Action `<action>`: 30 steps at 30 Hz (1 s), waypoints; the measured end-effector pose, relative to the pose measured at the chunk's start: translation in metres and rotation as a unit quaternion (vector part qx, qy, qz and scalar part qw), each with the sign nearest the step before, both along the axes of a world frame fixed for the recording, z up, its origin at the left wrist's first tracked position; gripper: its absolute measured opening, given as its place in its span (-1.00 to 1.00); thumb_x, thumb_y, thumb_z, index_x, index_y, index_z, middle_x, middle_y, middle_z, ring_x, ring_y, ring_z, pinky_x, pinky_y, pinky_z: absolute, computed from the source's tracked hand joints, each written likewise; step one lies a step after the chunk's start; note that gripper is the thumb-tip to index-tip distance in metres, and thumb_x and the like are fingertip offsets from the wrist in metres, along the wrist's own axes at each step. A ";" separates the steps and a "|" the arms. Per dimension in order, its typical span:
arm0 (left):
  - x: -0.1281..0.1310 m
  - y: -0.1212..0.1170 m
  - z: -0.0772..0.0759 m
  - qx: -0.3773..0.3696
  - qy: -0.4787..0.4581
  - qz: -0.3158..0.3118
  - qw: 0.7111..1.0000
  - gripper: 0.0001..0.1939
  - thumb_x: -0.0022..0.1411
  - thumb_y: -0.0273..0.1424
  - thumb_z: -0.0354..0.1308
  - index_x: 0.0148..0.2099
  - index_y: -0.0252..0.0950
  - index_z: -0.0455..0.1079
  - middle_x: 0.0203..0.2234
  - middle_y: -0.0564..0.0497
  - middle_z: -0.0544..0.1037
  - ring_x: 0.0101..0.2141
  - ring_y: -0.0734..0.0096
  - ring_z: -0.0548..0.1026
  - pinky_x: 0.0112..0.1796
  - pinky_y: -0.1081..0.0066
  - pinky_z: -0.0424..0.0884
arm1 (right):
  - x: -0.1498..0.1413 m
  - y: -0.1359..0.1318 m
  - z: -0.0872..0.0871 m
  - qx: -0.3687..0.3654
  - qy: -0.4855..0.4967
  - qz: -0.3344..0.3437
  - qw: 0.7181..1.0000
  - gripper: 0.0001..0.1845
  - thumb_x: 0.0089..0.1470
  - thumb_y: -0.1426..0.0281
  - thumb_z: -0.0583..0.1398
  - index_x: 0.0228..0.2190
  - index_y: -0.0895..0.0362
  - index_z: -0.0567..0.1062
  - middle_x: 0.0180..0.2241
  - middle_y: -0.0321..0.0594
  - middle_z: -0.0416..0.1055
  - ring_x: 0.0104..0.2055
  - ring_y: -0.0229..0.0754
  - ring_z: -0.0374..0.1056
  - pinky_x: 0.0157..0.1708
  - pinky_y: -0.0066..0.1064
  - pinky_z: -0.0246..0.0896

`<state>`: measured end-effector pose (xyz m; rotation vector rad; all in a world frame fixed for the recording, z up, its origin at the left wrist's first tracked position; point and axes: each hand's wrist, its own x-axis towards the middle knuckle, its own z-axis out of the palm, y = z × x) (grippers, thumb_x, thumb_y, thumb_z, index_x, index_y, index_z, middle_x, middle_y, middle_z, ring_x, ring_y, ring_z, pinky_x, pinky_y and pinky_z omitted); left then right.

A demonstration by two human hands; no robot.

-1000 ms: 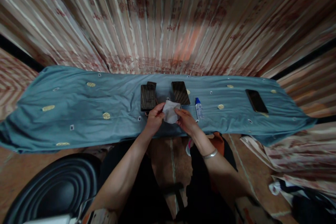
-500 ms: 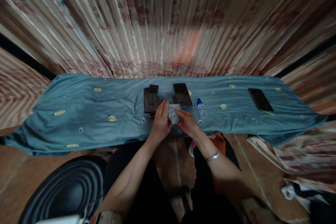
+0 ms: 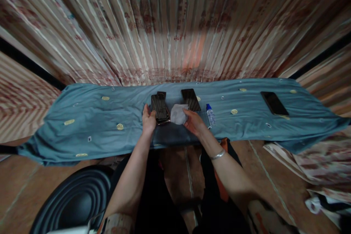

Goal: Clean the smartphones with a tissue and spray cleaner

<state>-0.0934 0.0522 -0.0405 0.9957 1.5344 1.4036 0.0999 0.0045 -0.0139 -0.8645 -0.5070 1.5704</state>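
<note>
In my right hand a crumpled pale grey cloth is pinched between thumb and fingers, just above the table. My left hand is at the left edge of a dark phone, its thumb at the phone's side and its fingers apart. That phone lies on top of another phone, whose edge shows below it. Behind them a smaller dark item sticks out. Beyond the cloth lies a dark tablet-like device. A clear bottle with a blue cap lies right of the cloth.
A blue-green patterned cloth covers the long narrow table. Another dark phone lies far to the right. A pleated curtain hangs behind. At lower left stands a round black ribbed object.
My left hand has let go of the grey cloth and moved left to the stacked phones. The cloth has stayed in my right hand and looks more spread out.
</note>
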 end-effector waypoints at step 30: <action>0.005 0.006 0.021 0.030 -0.175 0.027 0.984 -0.72 -0.14 -0.54 0.25 -0.27 -0.29 0.52 -0.40 0.06 0.62 -0.35 0.43 0.57 -0.07 0.32 0.48 | 0.005 0.009 0.020 -0.024 -0.003 0.013 1.000 -0.99 0.01 0.44 0.32 -0.44 0.11 0.57 -0.43 -0.22 0.64 -0.17 -0.07 0.61 -0.04 -0.25 0.51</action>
